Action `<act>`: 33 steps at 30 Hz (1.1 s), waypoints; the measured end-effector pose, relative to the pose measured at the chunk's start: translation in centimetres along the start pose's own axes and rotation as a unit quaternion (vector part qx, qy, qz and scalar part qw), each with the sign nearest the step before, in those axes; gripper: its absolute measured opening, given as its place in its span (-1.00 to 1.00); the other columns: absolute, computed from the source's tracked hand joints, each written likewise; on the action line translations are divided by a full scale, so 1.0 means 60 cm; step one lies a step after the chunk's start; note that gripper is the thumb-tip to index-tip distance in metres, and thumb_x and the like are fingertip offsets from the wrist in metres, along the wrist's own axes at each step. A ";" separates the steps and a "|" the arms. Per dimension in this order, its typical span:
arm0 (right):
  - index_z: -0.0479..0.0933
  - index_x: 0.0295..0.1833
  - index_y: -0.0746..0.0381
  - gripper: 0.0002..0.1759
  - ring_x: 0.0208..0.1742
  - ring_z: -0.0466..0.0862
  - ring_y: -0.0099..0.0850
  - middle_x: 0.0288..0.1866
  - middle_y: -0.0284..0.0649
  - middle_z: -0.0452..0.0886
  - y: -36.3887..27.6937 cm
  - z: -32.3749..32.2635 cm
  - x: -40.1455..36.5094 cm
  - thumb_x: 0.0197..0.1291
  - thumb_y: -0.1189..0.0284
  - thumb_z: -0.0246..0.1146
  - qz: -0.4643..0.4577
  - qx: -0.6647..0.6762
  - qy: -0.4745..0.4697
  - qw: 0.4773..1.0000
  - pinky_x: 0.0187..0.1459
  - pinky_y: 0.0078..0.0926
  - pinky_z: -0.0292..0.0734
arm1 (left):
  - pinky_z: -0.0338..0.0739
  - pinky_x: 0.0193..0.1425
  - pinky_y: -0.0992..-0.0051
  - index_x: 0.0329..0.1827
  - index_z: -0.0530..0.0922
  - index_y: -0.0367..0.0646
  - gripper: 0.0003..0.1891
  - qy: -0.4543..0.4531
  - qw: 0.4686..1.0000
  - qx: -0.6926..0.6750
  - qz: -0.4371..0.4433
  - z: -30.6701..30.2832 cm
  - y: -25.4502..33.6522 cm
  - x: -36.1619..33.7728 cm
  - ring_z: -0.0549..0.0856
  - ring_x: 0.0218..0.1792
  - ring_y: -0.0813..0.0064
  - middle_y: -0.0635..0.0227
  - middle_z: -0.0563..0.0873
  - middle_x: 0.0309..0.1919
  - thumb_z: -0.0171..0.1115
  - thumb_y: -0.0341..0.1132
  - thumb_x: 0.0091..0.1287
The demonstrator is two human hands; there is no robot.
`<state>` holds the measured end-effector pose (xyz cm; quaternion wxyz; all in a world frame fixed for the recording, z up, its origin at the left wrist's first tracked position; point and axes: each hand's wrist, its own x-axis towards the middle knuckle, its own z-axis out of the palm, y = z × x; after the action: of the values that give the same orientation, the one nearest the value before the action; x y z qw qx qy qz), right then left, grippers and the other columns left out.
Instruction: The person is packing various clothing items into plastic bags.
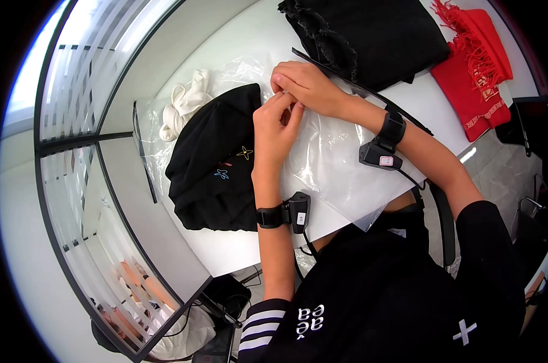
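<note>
Left hand: we are pinching the clear plastic bag by its edge, fingertips pressed together;
Right hand: we are pinching the same edge;
Bag: lying on the white table, just right of the black garment

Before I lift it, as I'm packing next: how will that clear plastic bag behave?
Probably floppy: the clear plastic bag lies wrinkled on the table. Likely slippery, given its glossy sheen. The black garment at one end may make it sag.

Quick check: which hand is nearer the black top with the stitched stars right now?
Left. The left hand lies right along the black top's edge, by the stars; the right hand sits farther off, over the clear plastic bag.
</note>
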<state>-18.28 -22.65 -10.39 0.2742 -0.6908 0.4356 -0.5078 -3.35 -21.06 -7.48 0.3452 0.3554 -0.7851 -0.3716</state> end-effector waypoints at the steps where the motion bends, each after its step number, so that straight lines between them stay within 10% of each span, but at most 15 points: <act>1: 0.46 -0.36 0.32 -0.64 -0.34 0.47 -0.24 -0.41 -0.15 0.51 0.001 0.001 0.000 0.43 0.32 -0.04 0.000 0.000 0.000 1.000 -0.19 -0.34 0.40 | 0.29 -0.44 0.59 -0.26 0.58 -0.34 -0.91 -0.006 1.000 0.004 0.003 -0.001 0.002 0.000 0.38 -0.55 0.62 0.34 0.47 -0.56 0.29 -0.48 0.26; 33: 0.49 -0.36 0.33 -0.67 -0.37 0.52 -0.17 -0.45 -0.08 0.54 -0.009 0.001 0.001 0.37 0.33 0.00 0.022 0.039 0.020 0.999 -0.21 -0.25 0.43 | 0.23 -0.47 0.59 -0.35 0.46 -0.27 -0.77 -0.035 0.999 0.042 -0.002 0.003 0.011 0.001 0.33 -0.57 0.64 0.44 0.40 -0.53 0.38 -0.53 0.02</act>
<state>-18.03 -22.45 -9.91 0.3036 -0.6597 0.4359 -0.5317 -3.72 -20.75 -6.98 0.3014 0.3582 -0.8108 -0.3515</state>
